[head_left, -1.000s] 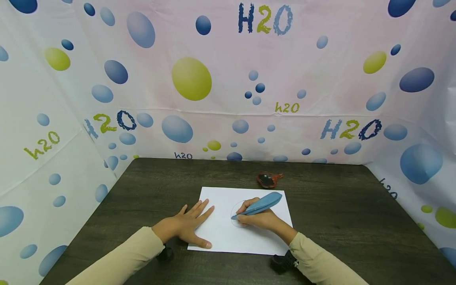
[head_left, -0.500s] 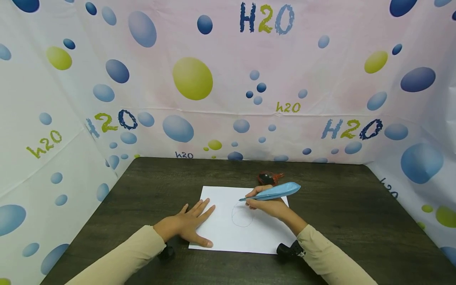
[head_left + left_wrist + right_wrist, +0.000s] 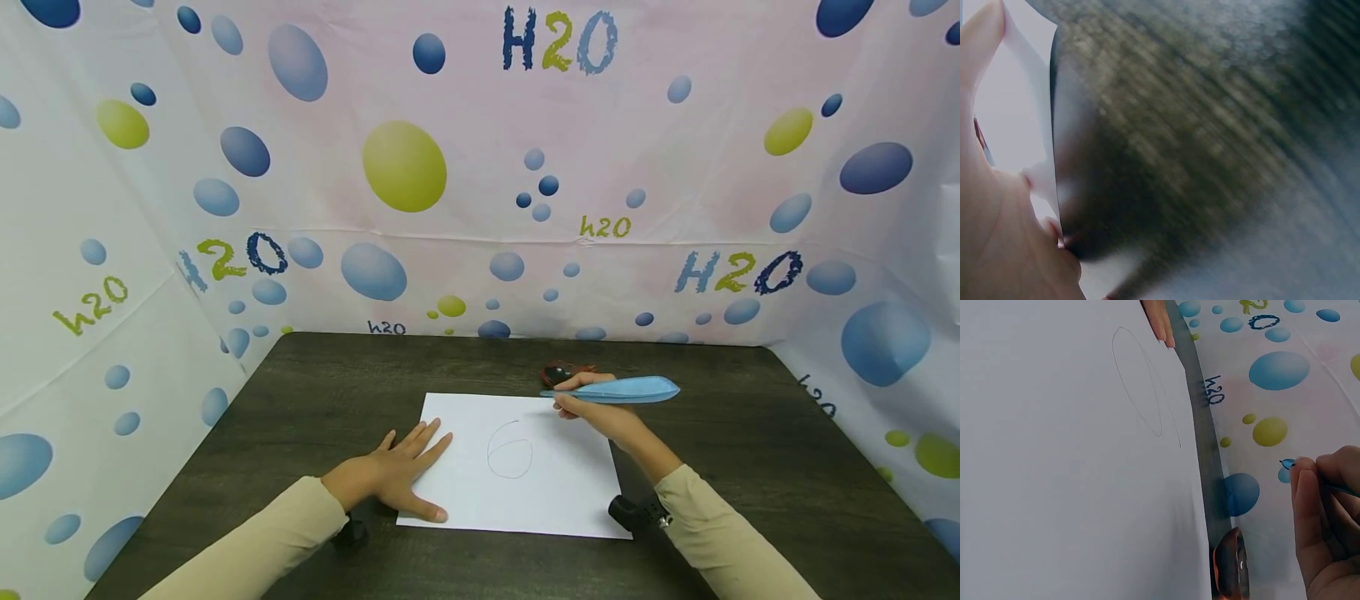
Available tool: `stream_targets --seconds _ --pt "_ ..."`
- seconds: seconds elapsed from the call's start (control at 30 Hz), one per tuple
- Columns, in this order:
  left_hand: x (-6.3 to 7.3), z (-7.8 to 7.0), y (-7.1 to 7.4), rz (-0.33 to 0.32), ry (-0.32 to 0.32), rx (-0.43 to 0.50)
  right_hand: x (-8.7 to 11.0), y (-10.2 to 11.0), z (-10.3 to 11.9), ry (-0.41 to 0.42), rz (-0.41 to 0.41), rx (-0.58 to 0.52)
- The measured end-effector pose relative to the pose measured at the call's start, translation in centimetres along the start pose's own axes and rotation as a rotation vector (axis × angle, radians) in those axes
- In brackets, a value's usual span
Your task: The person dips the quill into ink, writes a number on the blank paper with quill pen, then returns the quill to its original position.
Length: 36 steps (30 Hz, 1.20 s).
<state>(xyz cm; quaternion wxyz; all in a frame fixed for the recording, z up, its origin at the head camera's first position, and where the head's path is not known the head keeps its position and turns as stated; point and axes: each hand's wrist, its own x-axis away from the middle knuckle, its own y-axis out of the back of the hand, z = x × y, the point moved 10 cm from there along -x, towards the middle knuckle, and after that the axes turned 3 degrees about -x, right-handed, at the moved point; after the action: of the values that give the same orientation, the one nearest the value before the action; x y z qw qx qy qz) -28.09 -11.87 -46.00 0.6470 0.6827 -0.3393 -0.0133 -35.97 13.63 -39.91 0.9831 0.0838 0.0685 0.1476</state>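
Observation:
A white sheet of paper [image 3: 465, 504] lies on the dark table, bearing a thin drawn line shaped like a 6 [image 3: 532, 457]. My left hand [image 3: 390, 481] rests on the sheet's left side with fingers spread. Over the far right edge of the paper, my right hand [image 3: 607, 414] pinches a blue feather-shaped pen [image 3: 630, 390]. Its tip points left and stands apart from the drawn line. In the right wrist view, the pen's tip [image 3: 1287, 464] pokes out past the thumb and fingers, raised off the paper.
Sunglasses [image 3: 556, 373] with an orange-red frame and dark lenses lie behind the sheet, partly hidden by the right hand in the head view. A printed cloth backdrop [image 3: 480, 167] stands behind the dark wooden table [image 3: 360, 375] and along its sides.
The right hand has moved away and to the right with the pen, off the drawn line. The loop has gained a curved stem, now fully visible as a 6. The left hand stays put.

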Motion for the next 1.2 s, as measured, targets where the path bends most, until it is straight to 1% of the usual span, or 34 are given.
stream_targets --seconds 0.13,0.27,0.33,0.4,0.6,0.67,0.8,0.9,1.0,1.1,1.2 --pt "0.0 0.0 0.1 0.0 -0.001 0.001 0.3 1.9 -0.5 -0.014 -0.102 -0.032" --pt "0.0 -0.1 0.1 -0.003 -0.002 0.001 0.7 3.6 -0.8 0.01 -0.212 -0.099" --pt "0.0 -0.1 0.1 -0.006 -0.003 0.003 0.8 4.3 -1.0 0.027 -0.25 -0.12" --pt "0.0 0.0 0.0 -0.01 -0.004 0.004 1.0 4.9 -1.0 0.04 -0.271 -0.115" --pt "0.0 0.0 -0.1 -0.024 -0.01 0.007 1.2 6.3 -1.4 0.07 -0.316 -0.117" --pt "0.0 0.0 -0.1 -0.028 -0.013 0.009 1.3 6.6 -1.5 0.088 -0.32 -0.123" --pt "0.0 0.0 -0.1 -0.032 -0.021 0.013 1.7 7.1 -1.3 0.176 -0.297 -0.178" --pt "0.0 0.0 -0.1 -0.032 -0.026 0.015 2.1 7.1 -0.8 0.241 -0.268 -0.182" --pt "0.0 -0.1 0.0 -0.032 -0.027 0.017 2.6 7.1 0.1 0.274 -0.274 -0.098" --pt "0.0 -0.1 0.0 -0.032 -0.028 0.017 3.3 6.8 1.3 0.287 -0.3 0.057" --pt "0.1 -0.2 0.0 -0.032 -0.029 0.019 3.8 6.6 1.9 0.268 -0.316 0.192"
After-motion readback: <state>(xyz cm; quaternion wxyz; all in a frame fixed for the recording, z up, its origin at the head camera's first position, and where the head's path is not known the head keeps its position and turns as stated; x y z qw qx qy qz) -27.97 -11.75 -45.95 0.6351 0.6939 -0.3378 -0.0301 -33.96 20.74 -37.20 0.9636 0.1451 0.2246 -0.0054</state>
